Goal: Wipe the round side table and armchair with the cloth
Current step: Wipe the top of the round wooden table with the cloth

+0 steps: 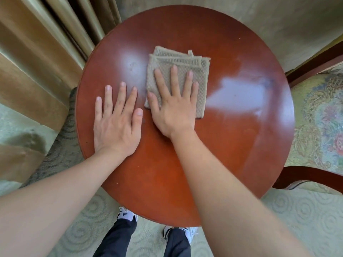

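A round reddish-brown side table (232,145) fills the middle of the view. A folded beige waffle-weave cloth (193,60) lies flat on its top, a little behind the centre. My right hand (173,104) presses flat on the cloth with fingers spread, covering its near left part. My left hand (116,119) rests flat on the bare wood just left of the cloth, fingers apart, holding nothing. The armchair (319,123) stands at the right, with a floral seat and a dark wooden arm.
Gold-brown curtains (37,62) hang at the left and back left, close to the table's edge. Pale patterned carpet (297,219) lies below. My legs and white shoes (126,216) are at the table's near edge.
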`<state>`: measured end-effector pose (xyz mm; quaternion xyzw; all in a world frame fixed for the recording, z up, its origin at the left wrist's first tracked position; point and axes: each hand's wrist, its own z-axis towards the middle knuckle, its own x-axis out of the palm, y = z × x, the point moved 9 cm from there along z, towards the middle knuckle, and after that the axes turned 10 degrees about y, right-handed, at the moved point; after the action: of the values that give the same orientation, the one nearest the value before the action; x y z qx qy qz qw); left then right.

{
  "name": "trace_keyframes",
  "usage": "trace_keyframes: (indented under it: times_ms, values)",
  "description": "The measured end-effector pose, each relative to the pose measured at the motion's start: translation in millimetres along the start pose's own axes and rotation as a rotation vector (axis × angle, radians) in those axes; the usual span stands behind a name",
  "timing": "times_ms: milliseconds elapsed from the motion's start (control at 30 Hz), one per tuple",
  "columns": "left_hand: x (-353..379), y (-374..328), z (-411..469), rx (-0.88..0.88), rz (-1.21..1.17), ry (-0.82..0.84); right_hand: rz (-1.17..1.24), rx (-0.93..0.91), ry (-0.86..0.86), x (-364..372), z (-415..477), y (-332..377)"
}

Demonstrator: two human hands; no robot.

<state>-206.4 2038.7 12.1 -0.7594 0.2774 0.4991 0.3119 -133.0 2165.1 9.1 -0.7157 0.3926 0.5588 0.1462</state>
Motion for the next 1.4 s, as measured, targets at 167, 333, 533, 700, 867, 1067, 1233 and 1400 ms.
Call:
trace_keyframes:
  times_ms: [167, 333, 533, 700, 867, 1067, 1233, 1400]
  values:
    - [-1.5, 9.0, -1.9, -0.027, 0.001, -0.001, 0.050, 0.045, -0.001, 48.7, -123.6, -1.0]
    - [3.3, -4.0, -2.5, 0.029, 0.033, 0.002, -0.001, 0.047, 0.073, 73.0, -187.3, -15.6]
    - [4.5, 0.7, -2.2, -0.004, 0.033, -0.020, 0.059, 0.204, 0.040, 25.0, -76.7, -49.6]
    - [3.1, 1.7, -0.4, 0.007, 0.032, -0.030, 0.086, 0.196, 0.038, -20.1, 11.7, -96.1]
    - [2.8, 4.7, 1.0, 0.018, -0.017, -0.051, 0.148, 0.514, -0.072, -31.0, -25.1, -175.7]
    - [2.8, 1.4, -1.2, 0.012, -0.023, -0.063, 0.200, 0.646, -0.100, 14.0, -137.2, -156.5]
    - [2.6, -0.8, -3.4, 0.021, -0.020, -0.083, 0.175, 0.454, -0.059, 50.2, -167.6, -56.3]
    - [3.3, 1.9, -2.0, 0.020, -0.026, -0.114, 0.113, 0.190, 0.056, 82.0, -190.9, 54.1]
